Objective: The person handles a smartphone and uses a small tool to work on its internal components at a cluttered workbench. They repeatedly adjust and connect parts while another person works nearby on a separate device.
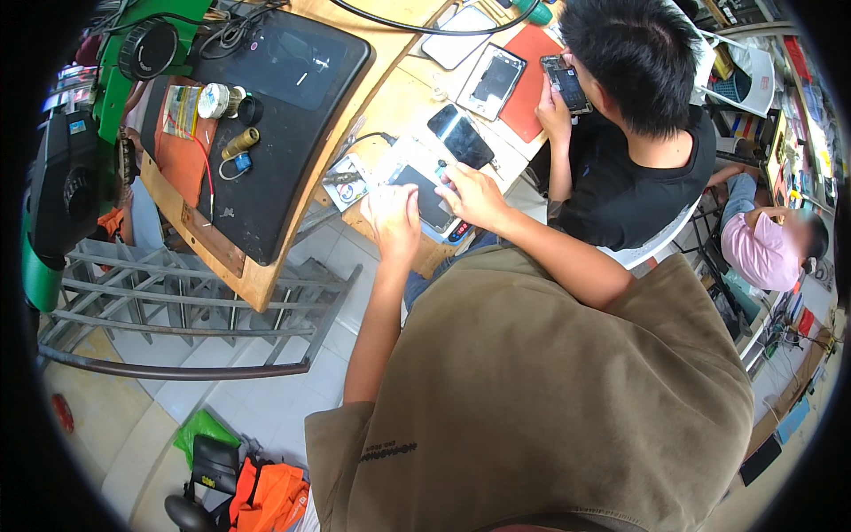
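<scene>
A phone screen panel (427, 199) lies on a small white-and-blue device (453, 236) with a red lit display, at the near edge of the wooden bench. My left hand (393, 217) is closed with curled fingers at the panel's left side; what it grips, if anything, is hidden. Over the panel's right side, my right hand (477, 197) pinches a small dark, bluish thing too small to name. Just beyond it lies a dark phone (461, 136). A patterned white box or pad (347, 181) sits left of the device.
At right, a seated co-worker holds an opened phone (566, 84) over a red mat (530, 69). An opened phone frame (490, 82) lies beside it. Left stands a bench with a black mat (282, 146), solder spools and a brass cylinder (240, 143). Metal railings (195, 328) are below.
</scene>
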The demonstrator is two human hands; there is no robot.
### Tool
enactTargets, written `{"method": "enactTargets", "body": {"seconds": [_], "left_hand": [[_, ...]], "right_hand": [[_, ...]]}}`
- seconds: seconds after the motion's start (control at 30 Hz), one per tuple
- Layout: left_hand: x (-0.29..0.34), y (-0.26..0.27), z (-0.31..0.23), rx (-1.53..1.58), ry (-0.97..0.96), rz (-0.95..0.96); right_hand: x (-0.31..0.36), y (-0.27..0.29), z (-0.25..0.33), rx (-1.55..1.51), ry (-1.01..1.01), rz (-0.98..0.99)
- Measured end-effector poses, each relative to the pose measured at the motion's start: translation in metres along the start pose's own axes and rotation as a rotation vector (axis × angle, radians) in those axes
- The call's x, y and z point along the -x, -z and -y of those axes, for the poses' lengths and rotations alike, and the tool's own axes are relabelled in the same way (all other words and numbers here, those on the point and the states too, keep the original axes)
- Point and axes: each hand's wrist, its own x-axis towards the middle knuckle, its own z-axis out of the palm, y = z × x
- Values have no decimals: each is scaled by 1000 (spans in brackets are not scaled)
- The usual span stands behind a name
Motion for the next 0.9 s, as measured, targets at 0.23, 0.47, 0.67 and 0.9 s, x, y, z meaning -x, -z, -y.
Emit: {"method": "enactTargets", "body": {"seconds": [0.23,0.47,0.67,0.9], "left_hand": [[-54,-5,18,-48,-95,199],[-46,-6,15,1,-64,-3],[47,9,48,139,417,-14],[114,9,96,505,819,-192]], "right_hand": [[3,-3,-4,55,87,-26],[14,3,-22,0,46,-7],[25,32,-50,56,-191,29],[-1,42,-56,-55,-231,-136]]}}
